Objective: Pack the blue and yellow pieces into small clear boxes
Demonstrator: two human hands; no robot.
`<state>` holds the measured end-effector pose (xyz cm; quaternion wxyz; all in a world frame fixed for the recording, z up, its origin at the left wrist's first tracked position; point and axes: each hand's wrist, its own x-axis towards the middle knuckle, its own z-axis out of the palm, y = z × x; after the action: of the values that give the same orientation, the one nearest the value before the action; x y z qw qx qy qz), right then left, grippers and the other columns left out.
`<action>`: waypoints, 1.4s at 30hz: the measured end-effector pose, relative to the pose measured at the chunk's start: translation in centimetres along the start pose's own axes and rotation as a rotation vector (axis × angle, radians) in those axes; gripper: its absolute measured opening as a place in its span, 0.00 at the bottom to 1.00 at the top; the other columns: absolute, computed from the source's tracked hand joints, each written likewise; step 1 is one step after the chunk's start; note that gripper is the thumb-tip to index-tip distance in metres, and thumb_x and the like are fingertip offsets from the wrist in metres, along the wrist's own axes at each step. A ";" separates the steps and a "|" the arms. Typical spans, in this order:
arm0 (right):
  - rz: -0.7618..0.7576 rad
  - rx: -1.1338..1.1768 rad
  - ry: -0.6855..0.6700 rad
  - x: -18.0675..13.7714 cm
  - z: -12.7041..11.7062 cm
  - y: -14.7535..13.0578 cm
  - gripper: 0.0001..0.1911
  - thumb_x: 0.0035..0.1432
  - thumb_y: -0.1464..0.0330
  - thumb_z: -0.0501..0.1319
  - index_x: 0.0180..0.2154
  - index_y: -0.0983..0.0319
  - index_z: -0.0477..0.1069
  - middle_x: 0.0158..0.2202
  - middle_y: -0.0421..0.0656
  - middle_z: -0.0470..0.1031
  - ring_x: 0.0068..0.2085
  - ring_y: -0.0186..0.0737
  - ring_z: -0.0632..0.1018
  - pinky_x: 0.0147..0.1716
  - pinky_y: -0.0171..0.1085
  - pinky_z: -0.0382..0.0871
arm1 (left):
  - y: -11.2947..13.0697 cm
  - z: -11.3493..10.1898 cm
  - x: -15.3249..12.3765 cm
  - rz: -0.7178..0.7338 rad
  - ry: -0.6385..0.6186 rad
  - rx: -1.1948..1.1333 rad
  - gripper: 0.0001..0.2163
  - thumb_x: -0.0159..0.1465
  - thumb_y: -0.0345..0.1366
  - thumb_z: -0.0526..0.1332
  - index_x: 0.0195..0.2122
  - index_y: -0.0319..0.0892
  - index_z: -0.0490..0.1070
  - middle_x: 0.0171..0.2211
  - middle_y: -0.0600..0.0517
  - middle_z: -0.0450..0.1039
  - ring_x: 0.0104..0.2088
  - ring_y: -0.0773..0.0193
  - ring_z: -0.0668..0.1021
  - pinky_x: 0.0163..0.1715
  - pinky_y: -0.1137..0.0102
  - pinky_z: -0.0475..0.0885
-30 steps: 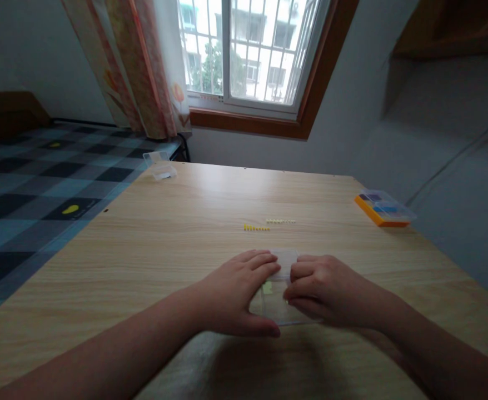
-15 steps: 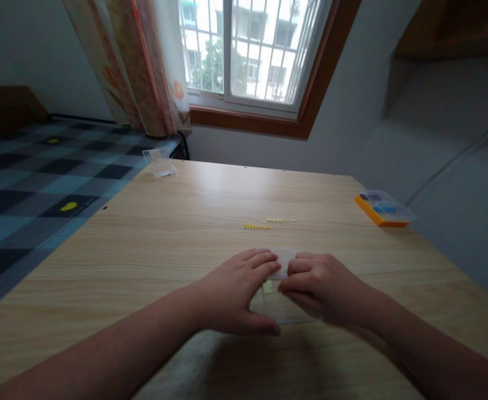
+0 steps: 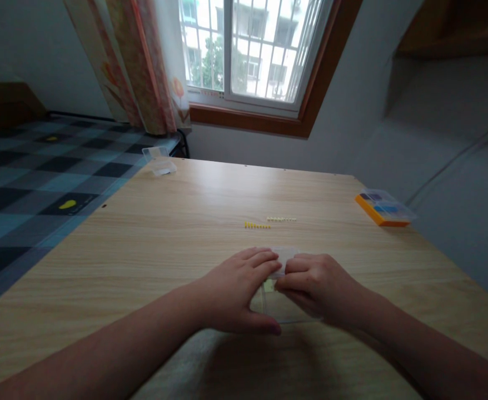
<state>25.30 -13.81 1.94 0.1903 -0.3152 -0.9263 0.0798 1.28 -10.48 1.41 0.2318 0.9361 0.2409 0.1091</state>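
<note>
Fingers (image 3: pixel 264 270) of left hand (image 3: pixel 235 291), thumb spread apart, lie along nine-o'clock side of clear box (image 3: pixel 283 312), at six o'clock on surface (image 3: pixel 144 261); right hand (image 3: pixel 321 283), fingers bunched together at box's three o'clock, hold unclear.

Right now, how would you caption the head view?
Left hand and right hand at a clear case on a wood-grain table, a yellow row and a pale row beyond.

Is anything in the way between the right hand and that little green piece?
Nothing I can see: the right hand is curled close beside the green piece. The left hand is at the clear box's left side, not between them.
</note>
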 end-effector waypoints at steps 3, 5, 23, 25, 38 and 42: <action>-0.007 0.002 0.017 0.1 0.0 -0.1 0.13 0.71 0.69 0.56 0.36 0.60 0.77 0.32 0.41 0.76 0.33 0.36 0.73 0.35 0.36 0.61 | 0.0 0.0 0.0 -0.002 -0.007 0.015 0.42 0.56 0.60 0.69 0.66 0.40 0.64 0.68 0.37 0.61 0.69 0.41 0.63 0.68 0.49 0.57; -0.014 0.002 0.022 0.2 0.0 -0.1 0.13 0.71 0.68 0.56 0.35 0.60 0.77 0.33 0.41 0.77 0.33 0.36 0.73 0.35 0.36 0.61 | 0.1 0.0 0.1 -0.005 -0.015 0.023 0.42 0.57 0.60 0.68 0.66 0.39 0.64 0.69 0.37 0.61 0.69 0.41 0.63 0.69 0.50 0.57; -0.027 -0.057 0.008 0.2 -0.3 -0.1 0.15 0.73 0.67 0.54 0.34 0.60 0.76 0.32 0.41 0.76 0.33 0.36 0.73 0.34 0.35 0.62 | 0.0 0.1 0.1 0.007 -0.009 0.021 0.42 0.58 0.60 0.68 0.66 0.39 0.63 0.68 0.37 0.61 0.69 0.42 0.63 0.69 0.50 0.57; -0.034 -0.076 -0.006 0.3 -0.5 -0.2 0.16 0.73 0.67 0.54 0.33 0.60 0.76 0.32 0.41 0.76 0.32 0.36 0.73 0.33 0.36 0.62 | 0.0 0.1 0.1 0.011 0.001 0.014 0.41 0.58 0.59 0.68 0.66 0.40 0.64 0.68 0.37 0.61 0.69 0.41 0.63 0.69 0.49 0.57; -0.046 -0.089 0.011 0.4 -0.4 -0.3 0.17 0.73 0.67 0.53 0.32 0.60 0.76 0.32 0.41 0.77 0.32 0.36 0.73 0.33 0.36 0.62 | 0.0 0.1 0.1 0.021 0.013 -0.006 0.41 0.58 0.60 0.68 0.65 0.39 0.64 0.68 0.36 0.62 0.68 0.40 0.64 0.68 0.49 0.57; -0.040 -0.086 0.010 0.4 -0.4 -0.3 0.16 0.73 0.67 0.54 0.34 0.60 0.77 0.33 0.42 0.78 0.33 0.36 0.73 0.33 0.36 0.62 | 0.0 0.1 0.1 0.018 0.007 0.002 0.41 0.58 0.59 0.68 0.66 0.40 0.63 0.68 0.37 0.62 0.68 0.41 0.64 0.69 0.49 0.56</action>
<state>25.04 -13.81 2.52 0.1828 -0.3047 -0.9341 0.0346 1.40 -10.44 1.28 0.2290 0.9380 0.2336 0.1144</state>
